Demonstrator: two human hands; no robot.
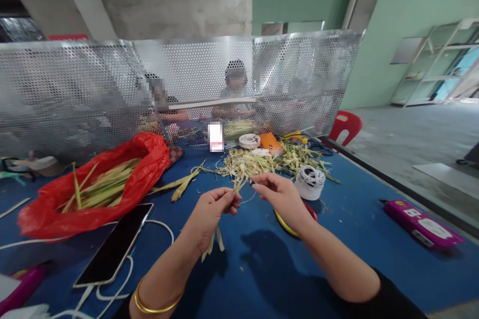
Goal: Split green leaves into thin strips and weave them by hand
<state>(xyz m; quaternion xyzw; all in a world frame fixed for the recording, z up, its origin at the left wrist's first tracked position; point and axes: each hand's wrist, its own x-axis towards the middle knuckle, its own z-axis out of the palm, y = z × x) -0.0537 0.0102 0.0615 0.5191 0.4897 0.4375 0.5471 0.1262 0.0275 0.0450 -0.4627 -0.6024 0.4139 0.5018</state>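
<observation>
My left hand (pixel 213 209) is closed in a pinch round a small bundle of pale plant-leaf strips (pixel 219 240). Their ends stick out above my fingertips and hang down below the palm. Close by on the right, my right hand (pixel 282 197) has thumb and forefinger together at a tiny dark spot, too small to name. A thin pale thread curves between the two hands, and I cannot tell where it is fixed. Just behind my hands lies a heap of leaf scraps (pixel 250 164). Partly hidden under my right forearm is a yellow and red ring (pixel 286 224).
On the blue table (pixel 374 269) are a red plastic bag (pixel 45 214) of long leaves, a phone (pixel 116 244) with white cables, a white slotted holder (pixel 310 183), a tape roll (pixel 249 140) and a purple case (pixel 422 224). A perforated metal screen (pixel 198 70) stands behind, with people beyond it.
</observation>
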